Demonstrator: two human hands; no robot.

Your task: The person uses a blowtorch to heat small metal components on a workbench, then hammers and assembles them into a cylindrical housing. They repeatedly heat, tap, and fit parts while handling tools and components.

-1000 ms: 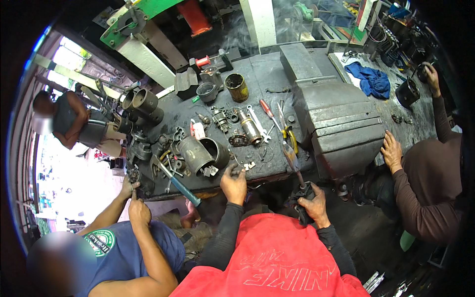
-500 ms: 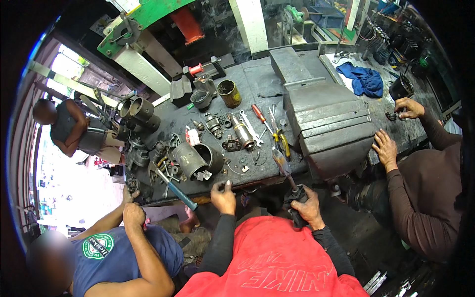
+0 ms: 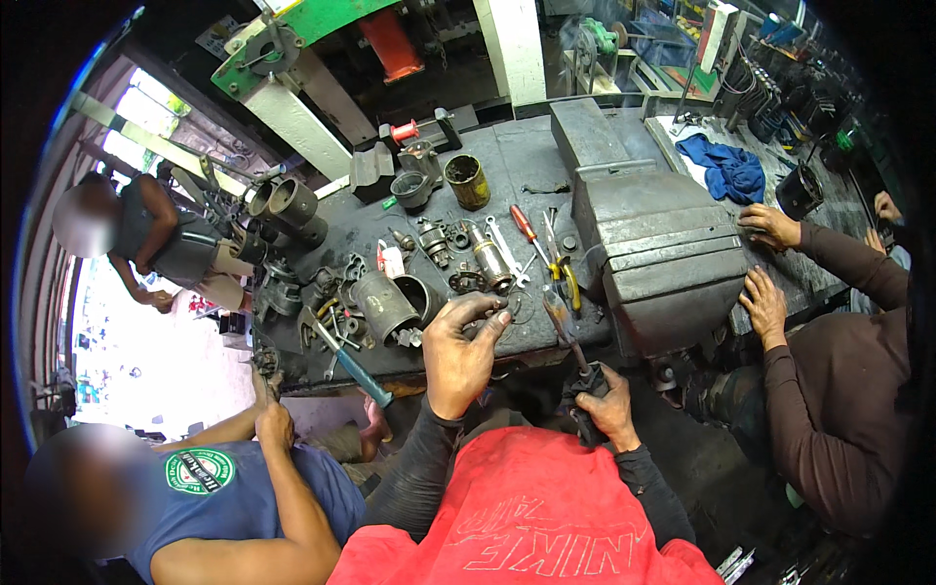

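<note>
Your right hand is wrapped firmly around a black cloth at the lower end of a rod tool; its flat tip points away from you, over the bench near its front edge. Your left hand is raised beside it, thumb and fingers drawn close; whether they pinch anything, I cannot tell. Beyond lie pliers, a wrench and a screwdriver. To your left sit a cylinder and a hammer; to your right, a vise.
</note>
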